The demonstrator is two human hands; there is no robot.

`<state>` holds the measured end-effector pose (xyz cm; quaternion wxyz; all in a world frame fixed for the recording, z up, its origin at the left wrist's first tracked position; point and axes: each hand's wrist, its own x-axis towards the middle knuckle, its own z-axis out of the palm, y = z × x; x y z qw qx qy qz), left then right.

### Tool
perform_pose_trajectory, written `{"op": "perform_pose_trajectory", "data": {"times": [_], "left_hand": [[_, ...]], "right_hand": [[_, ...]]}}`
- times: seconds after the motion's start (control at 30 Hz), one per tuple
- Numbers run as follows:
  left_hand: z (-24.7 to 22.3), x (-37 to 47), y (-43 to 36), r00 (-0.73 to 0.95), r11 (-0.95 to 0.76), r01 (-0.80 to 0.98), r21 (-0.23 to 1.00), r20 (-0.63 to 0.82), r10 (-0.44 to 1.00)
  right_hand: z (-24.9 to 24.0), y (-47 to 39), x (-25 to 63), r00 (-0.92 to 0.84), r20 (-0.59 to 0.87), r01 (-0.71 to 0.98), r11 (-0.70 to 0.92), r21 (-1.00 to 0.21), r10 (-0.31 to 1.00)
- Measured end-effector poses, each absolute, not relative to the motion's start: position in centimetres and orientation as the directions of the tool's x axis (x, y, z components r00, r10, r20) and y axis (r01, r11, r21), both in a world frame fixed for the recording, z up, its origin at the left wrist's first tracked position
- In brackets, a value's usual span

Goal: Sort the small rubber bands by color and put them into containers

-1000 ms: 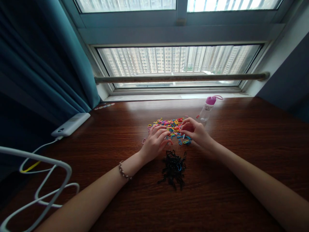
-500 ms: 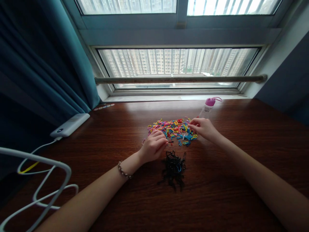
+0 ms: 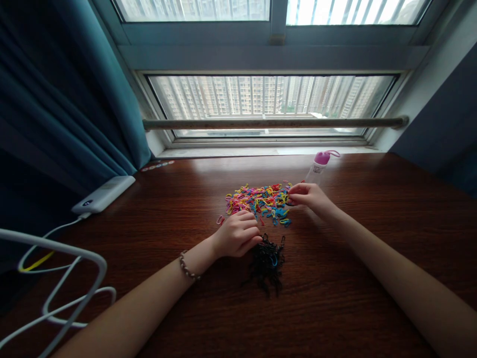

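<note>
Small bands in many colours lie in a loose pile (image 3: pixel 261 199) on the brown wooden table. Nearer to me is a tangled heap of black bands (image 3: pixel 269 263), with one blue band among them. My left hand (image 3: pixel 238 233) is closed in a pinch at the top left of the black heap; what its fingertips hold is too small to name. At the right edge of the coloured pile my right hand (image 3: pixel 311 199) has its fingers pressed together, and something dark and tiny shows under the fingertips.
Behind my right hand a clear bottle with a pink lid (image 3: pixel 322 158) stands on the table (image 3: pixel 335 308). A white power bank (image 3: pixel 104 194) with a cable (image 3: pixel 93 254) lies at the left by the blue curtain (image 3: pixel 74 89). A window is at the back.
My left hand has come down from the coloured pile to the edge of the black heap. My right hand has shifted slightly to the left. Bands at the pile's right side have moved.
</note>
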<state>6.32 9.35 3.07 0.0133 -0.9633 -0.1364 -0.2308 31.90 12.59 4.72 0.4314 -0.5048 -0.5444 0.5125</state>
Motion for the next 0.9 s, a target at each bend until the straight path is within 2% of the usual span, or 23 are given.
{"op": "perform_pose_trajectory", "data": {"times": [0.33,0.73,0.9], "left_hand": [[2.6,6.2,9.5,0.841,-0.951,0.304,0.063,0.451,0.299],[2.7,6.5,9.4,0.747,-0.910,0.412,0.046,0.556,0.366],[2.6,6.6,9.5,0.697,-0.890,0.451,0.065,0.598,0.396]], "right_hand": [[4.4,12.6,32.4,-0.166,-0.038,0.069,-0.027,-0.997,0.985],[5.0,11.6,30.6,-0.282,0.001,-0.092,-0.026,-0.995,0.960],[5.1,11.0,29.7,-0.281,0.011,-0.082,-0.013,-0.997,0.960]]}}
